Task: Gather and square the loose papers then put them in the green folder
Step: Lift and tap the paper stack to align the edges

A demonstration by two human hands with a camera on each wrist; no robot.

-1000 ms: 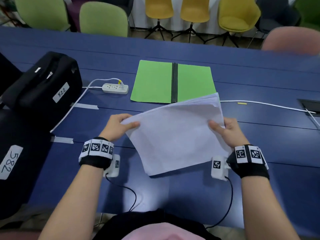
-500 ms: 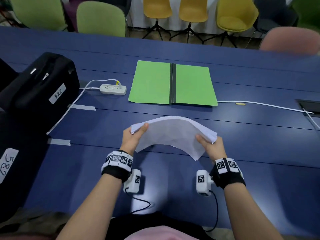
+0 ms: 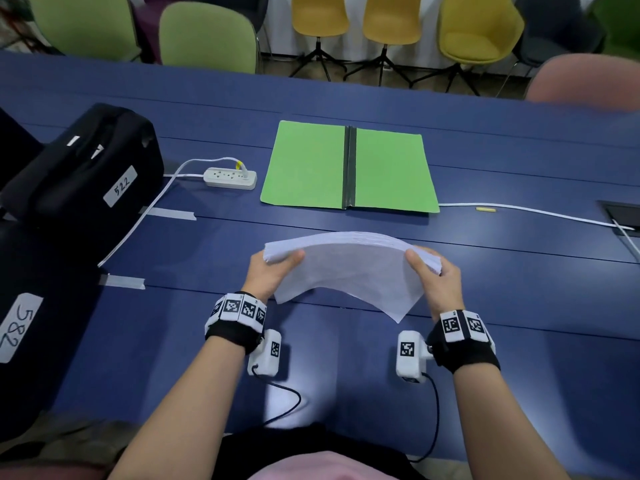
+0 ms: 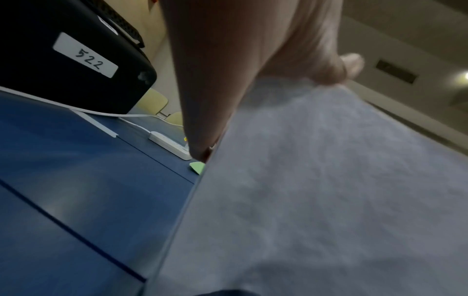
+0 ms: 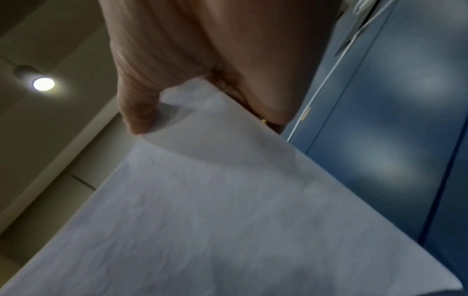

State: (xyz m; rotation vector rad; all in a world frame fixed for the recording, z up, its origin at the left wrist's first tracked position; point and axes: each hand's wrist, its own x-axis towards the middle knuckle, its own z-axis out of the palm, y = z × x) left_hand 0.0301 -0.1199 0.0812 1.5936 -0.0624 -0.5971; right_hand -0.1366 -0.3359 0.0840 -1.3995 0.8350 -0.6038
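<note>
Squaring step: left hand (image 3: 273, 271) and right hand (image 3: 438, 277) fingers pinch papers (image 3: 346, 268). Next, judged: carry to green folder (image 3: 308, 164), 12 o'clock.

We are seeing white papers (image 3: 349, 268) over a navy-blue table (image 3: 519, 292), a bright green folder (image 3: 308, 164) with a black spine, and black-and-white checkered wristbands (image 3: 239, 308).

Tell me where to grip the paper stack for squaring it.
Hold the paper stack by its two short ends, left hand and right hand coming from either side, thumbs on top. It stands arched on its lower edge, so end grips probably leave that edge free to tap.
</note>
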